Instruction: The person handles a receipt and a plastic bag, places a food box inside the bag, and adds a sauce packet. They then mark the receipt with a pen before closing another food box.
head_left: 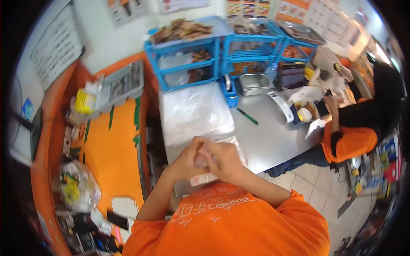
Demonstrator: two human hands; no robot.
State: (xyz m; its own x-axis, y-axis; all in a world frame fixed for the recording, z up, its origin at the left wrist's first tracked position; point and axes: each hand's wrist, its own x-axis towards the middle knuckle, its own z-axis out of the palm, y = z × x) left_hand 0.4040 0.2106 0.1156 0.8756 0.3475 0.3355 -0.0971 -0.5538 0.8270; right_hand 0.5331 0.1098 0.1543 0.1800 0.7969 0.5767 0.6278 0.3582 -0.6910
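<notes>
One long orange countertop (117, 149) runs down the left of the frame. At centre, the left hand (186, 161) curls its fingers around a small, translucent pinkish bundle (200, 160), just below a flat stack of clear plastic bags (196, 113); a pale printed sheet (202, 179) lies beneath. The right hand (226, 160) closes its fingers on the bundle's other side. Farther right lies a slim green pen (247, 116), then an orange-sleeved co-worker (354, 138) stands.

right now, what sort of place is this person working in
Probably a food shop or takeaway: browned food heaped atop a blue rack, a stack of clear plastic on a metal table, and wall posters.
</notes>
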